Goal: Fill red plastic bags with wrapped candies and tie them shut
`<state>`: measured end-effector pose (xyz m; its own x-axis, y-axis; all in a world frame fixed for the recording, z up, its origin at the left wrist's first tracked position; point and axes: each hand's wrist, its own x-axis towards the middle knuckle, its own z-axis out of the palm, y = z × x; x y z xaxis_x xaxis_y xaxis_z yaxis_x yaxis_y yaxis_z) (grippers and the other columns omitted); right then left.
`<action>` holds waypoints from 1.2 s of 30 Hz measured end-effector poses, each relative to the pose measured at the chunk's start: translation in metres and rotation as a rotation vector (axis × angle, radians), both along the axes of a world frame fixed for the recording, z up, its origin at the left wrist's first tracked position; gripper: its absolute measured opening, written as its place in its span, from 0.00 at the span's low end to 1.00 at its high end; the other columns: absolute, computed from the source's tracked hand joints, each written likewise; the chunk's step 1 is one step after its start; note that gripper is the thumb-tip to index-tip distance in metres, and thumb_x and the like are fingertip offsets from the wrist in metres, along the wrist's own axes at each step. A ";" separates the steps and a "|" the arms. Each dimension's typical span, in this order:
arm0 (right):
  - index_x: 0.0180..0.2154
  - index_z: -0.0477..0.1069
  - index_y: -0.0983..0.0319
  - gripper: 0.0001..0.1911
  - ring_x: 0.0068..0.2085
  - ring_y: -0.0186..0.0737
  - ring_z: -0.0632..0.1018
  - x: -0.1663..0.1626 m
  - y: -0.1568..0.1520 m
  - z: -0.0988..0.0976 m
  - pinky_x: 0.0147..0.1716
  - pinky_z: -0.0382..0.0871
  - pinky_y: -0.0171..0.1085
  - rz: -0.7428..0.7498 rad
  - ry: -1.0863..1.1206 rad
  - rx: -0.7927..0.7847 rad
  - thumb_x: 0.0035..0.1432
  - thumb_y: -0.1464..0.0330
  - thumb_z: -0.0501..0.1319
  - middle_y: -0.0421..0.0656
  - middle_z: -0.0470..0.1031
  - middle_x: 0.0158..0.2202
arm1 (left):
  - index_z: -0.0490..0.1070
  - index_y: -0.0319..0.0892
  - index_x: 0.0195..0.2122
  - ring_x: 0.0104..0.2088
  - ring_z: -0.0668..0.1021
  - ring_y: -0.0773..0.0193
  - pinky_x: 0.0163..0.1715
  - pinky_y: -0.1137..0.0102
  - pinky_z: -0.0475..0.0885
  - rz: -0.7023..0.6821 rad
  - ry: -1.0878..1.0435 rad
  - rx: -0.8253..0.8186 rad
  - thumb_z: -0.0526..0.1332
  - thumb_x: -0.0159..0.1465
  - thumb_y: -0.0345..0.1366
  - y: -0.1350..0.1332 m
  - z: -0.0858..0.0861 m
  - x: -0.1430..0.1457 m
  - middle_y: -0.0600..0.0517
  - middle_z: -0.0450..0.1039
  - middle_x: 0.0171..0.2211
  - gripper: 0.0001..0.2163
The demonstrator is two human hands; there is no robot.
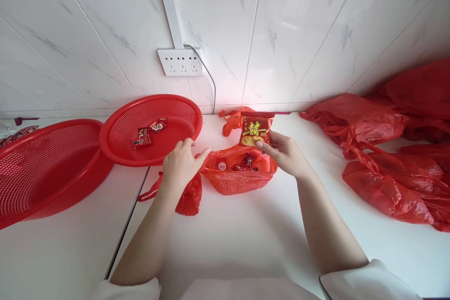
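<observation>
A red and gold snack packet [256, 130] with yellow-green characters is pinched between the thumb and fingers of my right hand [286, 152]. The packet stands upright just above the far rim of an opened red plastic bag [239, 183]. Inside that bag lie a few small wrapped pieces [249, 159], dark red and white. My left hand [180, 161] hovers at the bag's left side, its thumb stretched out towards the bag's edge and apart from the curled fingers. Nothing shows in its grasp. Partly behind the left wrist is a loose part of red plastic bag [190, 197].
Left of the bag, a round red basket [151, 161] holds a couple of wrapped pieces [141, 138]. A second red basket [84, 183] overlaps its left side. Several filled red bags [386, 187] lie at the right. A socket strip [181, 62] with a cable is on the tiled wall.
</observation>
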<state>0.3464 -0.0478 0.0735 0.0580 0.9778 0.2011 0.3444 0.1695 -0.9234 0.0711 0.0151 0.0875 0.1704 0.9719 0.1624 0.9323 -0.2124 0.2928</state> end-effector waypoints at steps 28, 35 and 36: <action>0.44 0.75 0.58 0.13 0.44 0.46 0.76 -0.046 -0.005 0.001 0.48 0.71 0.45 0.350 0.296 0.086 0.60 0.59 0.62 0.45 0.77 0.43 | 0.73 0.39 0.38 0.30 0.76 0.64 0.32 0.69 0.73 -0.640 -0.869 -0.378 0.62 0.63 0.43 -0.022 -0.001 0.024 0.50 0.74 0.31 0.11; 0.44 0.73 0.61 0.19 0.38 0.45 0.79 -0.065 0.000 -0.008 0.37 0.72 0.42 0.389 0.447 -0.007 0.62 0.54 0.58 0.45 0.78 0.35 | 0.72 0.38 0.34 0.20 0.70 0.70 0.21 0.73 0.66 -0.545 -1.145 -0.708 0.61 0.63 0.46 -0.018 -0.024 0.039 0.53 0.69 0.22 0.14; 0.44 0.73 0.61 0.19 0.38 0.45 0.79 -0.066 0.001 -0.009 0.36 0.72 0.41 0.384 0.443 -0.008 0.62 0.53 0.58 0.45 0.78 0.34 | 0.73 0.37 0.34 0.21 0.70 0.70 0.21 0.73 0.65 -0.542 -1.147 -0.733 0.60 0.63 0.46 -0.017 -0.025 0.039 0.53 0.69 0.22 0.14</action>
